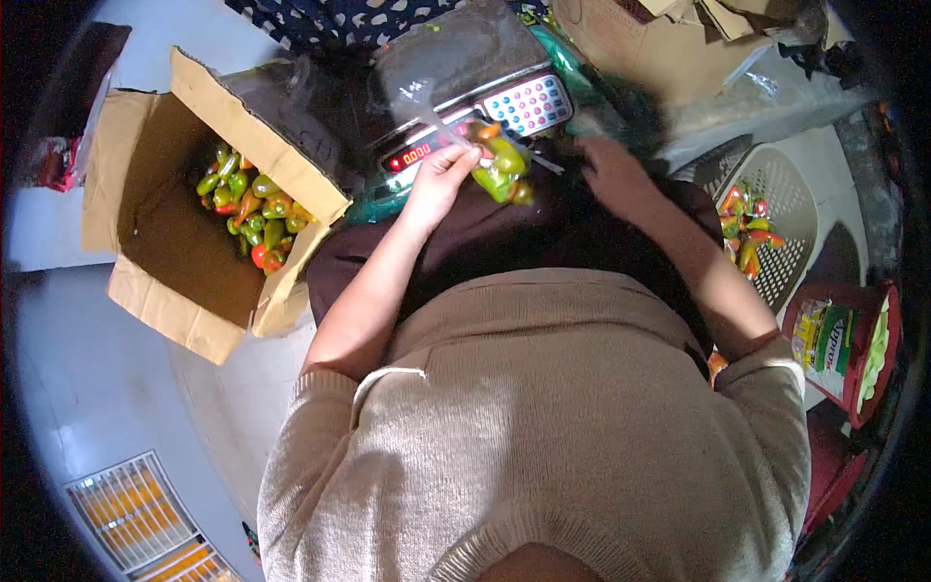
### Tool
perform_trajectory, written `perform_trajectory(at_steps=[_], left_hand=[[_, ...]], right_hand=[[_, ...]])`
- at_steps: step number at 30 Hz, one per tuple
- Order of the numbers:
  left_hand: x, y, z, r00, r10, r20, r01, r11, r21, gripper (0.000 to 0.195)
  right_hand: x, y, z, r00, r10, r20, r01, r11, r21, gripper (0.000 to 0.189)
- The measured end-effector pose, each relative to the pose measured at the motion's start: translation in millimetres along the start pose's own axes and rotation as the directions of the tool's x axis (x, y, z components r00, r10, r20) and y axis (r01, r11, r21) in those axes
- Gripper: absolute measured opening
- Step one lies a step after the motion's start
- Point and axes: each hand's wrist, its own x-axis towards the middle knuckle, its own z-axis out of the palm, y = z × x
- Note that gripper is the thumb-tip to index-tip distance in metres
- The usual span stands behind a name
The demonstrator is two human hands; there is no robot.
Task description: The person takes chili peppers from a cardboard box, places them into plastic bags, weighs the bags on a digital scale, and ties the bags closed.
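My left hand (440, 182) pinches the twisted neck of a clear plastic bag (502, 166), which holds several green and orange-red peppers. The bag hangs over my dark-clothed lap, in front of a digital scale (465, 62). A red lit display and a keypad (527, 105) show on the scale's near side, partly covered by the bag and my left hand. To the right of the bag, my right hand (614, 171) is blurred and in shadow; whether it holds anything is unclear. A thin whitish strip (547, 161) shows between the bag and that hand.
At the left, an open cardboard box (182, 305) holds peppers (254, 211). A perforated plastic basket (793, 196) with more peppers stands at the right, beside a dark red labelled bucket (858, 349). Cardboard (640, 54) lies beyond the scale, and green plastic (378, 207) shows beneath it.
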Motion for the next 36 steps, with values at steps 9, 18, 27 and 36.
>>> perform_trajectory(at_steps=[9,18,27,36], left_hand=[[23.2,15.9,-14.5,0.995,-0.093,-0.044,0.089,0.992,-0.085,0.024],[21.6,47.7,-12.1,0.999,0.029,-0.029,-0.017,0.935,0.355,0.021],[18.2,62.2,2.4,1.000,-0.016,-0.002,0.015,0.922,0.386,0.021],[15.9,52.0,5.6,1.000,-0.005,0.025,-0.004,0.939,0.343,0.021]], right_hand=[[-11.5,0.6,42.9,0.993,-0.015,0.114,0.049,0.952,-0.303,0.031],[-21.8,-3.9,-55.5,0.992,-0.073,0.099,0.048,0.970,0.238,0.070],[2.5,-58.2,-49.4,0.990,-0.114,0.085,0.114,0.993,0.006,0.080],[21.5,-65.1,-49.5,0.969,-0.169,0.183,0.162,0.985,0.053,0.071]])
